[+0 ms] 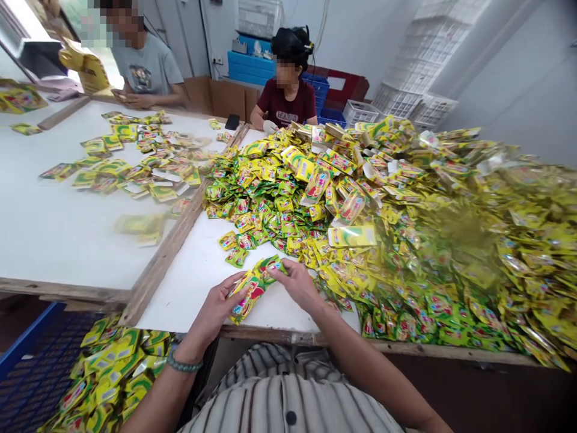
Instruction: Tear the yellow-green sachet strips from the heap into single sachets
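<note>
My left hand [217, 311] and my right hand [298, 281] both grip a small stack of yellow-green sachets [252, 290] just above the near edge of the white table [198, 276]. The left hand's fingers curl round the stack's lower end. At the stack's upper end, the right hand pinches it. A huge pile of the same sachets [406, 216] covers the table to the right and behind my hands. A few loose sachets [235, 246] lie just beyond my hands.
A blue crate [31, 367] at lower left holds bundled sachets [108, 379]. A second white table [54, 222] on the left carries scattered sachets. Two people sit at the far side, one in grey [146, 69], one in maroon [288, 99]. White crates [419, 66] stack by the wall.
</note>
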Tool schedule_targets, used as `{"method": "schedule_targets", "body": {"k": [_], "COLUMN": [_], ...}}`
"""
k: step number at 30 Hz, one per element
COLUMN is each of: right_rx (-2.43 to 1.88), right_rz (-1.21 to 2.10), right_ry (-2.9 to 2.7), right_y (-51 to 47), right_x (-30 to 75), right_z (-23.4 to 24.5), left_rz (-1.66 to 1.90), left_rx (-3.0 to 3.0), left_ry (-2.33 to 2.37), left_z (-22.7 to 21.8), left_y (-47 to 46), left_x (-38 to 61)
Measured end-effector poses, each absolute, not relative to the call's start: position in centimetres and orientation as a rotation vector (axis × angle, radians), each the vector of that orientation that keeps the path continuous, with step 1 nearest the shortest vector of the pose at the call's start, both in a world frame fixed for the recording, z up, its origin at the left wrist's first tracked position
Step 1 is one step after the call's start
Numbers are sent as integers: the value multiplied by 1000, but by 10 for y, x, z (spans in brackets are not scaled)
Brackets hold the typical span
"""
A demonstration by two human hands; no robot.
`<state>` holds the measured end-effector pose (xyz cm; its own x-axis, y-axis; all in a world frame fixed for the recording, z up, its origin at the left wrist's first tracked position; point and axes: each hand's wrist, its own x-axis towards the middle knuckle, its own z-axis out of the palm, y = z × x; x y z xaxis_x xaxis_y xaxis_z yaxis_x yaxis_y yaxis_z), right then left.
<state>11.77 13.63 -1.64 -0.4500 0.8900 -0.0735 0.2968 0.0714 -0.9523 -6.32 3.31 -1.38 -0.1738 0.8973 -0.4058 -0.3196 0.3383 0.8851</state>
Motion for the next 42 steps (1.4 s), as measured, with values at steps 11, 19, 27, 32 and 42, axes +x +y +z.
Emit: {"method": "schedule_targets", "body": {"k": [11, 19, 27, 32, 42], "right_rx": [-1148, -1147, -1001, -1001, -1180], "right_rz": [1213, 1086, 778, 605, 1327], "right_ry": [-2178, -1975, -1989, -2027, -2004], "right_y": [127, 124, 111, 108, 105], "right_x": [127, 131, 126, 126, 124], "right_z": [14, 11, 5, 5, 1], "left_rz": [1170, 1209, 1236, 1279, 1238], "left_rx": [749, 686, 659, 707, 653], "left_ry": [1250, 1211, 1186, 1243, 1204], "left_z": [-13, -13, -17, -20, -16], "left_y": [32, 38, 35, 36, 37], "left_x": [-48, -42, -42, -42, -35]}}
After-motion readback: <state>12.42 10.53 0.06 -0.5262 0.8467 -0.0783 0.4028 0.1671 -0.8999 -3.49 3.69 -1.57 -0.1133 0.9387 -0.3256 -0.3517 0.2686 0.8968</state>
